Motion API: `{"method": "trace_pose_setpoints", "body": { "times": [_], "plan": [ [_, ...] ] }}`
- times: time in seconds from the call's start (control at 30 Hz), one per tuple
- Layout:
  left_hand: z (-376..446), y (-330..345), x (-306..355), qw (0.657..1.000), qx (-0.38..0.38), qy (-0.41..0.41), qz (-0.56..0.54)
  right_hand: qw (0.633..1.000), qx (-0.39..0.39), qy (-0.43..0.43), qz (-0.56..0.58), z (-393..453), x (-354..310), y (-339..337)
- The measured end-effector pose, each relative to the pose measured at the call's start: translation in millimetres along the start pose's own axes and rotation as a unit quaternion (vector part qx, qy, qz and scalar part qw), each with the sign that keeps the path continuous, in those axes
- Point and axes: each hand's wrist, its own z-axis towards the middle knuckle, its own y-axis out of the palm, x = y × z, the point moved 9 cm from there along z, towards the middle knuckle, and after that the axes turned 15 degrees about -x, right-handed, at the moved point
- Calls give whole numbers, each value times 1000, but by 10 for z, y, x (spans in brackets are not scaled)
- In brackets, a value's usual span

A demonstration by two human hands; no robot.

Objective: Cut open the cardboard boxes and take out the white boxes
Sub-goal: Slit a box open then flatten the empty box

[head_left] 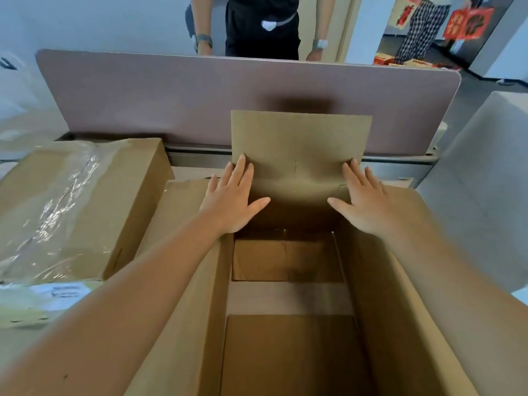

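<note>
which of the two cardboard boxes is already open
The large brown cardboard box under both hands, flaps spread and inside bare. The brown cardboard box on the left is closed, with clear tape over its top.

Open box [285, 324] front-ctr; taped box [77, 207] left; divider [171, 95] behind.

An open cardboard box [300, 281] fills the centre and lower right of the frame, its brown inside bare down to the bottom flaps, its far flap [301, 150] standing upright. A sealed cardboard box [77, 207], shiny clear tape along its top, lies at the left.
</note>
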Motion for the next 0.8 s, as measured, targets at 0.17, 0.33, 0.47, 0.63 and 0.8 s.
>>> {"method": "trace_pose_setpoints", "body": {
  "times": [0.17, 0.33, 0.47, 0.63, 0.8],
  "plan": [
    [234, 79, -83, 1000, -22, -15, 5, 998, -20, 22, -46, 233, 50, 125],
    [282, 68, -85, 1000, -17, -13, 11, 998, -1, 24, -66, 181, 29, 126],
    [129, 25, -47, 1000, 2, -6, -11, 999, -25, 9, -30, -3, 14, 131],
    [-432, 93, 63, 997, -35, 5, -74, 998, -51, -14, 35, -515, -9, 184],
    [-1395, 276, 257, 990, -76, -6, -115, 994, -62, -65, 60, -1283, -161, 363]
  ]
}}
